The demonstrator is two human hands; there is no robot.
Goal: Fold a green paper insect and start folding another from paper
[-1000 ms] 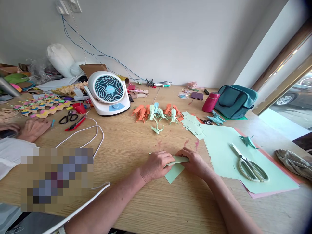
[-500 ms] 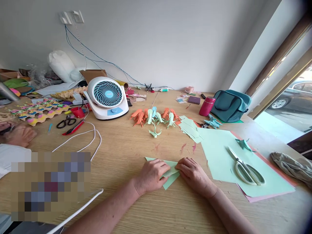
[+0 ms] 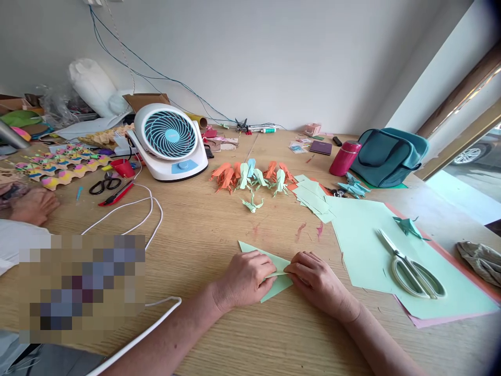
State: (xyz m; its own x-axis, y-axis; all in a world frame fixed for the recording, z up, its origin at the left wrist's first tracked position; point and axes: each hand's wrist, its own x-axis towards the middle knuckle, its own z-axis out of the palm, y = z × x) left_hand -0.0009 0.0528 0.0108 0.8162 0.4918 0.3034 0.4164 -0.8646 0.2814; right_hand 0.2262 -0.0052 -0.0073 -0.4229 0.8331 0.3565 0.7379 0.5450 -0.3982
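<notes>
Pinning the folded green paper (image 3: 282, 262) to the table (image 3: 219, 219) at lower centre, left hand (image 3: 245, 279) and right hand (image 3: 315, 282) half-curled, fingertips pinching its crease; likely skewing the fold should either slip.

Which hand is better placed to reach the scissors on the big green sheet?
Right, probably. The right hand holds the folded green paper on the side nearer the scissors; the left hand would have to cross over it.
</notes>
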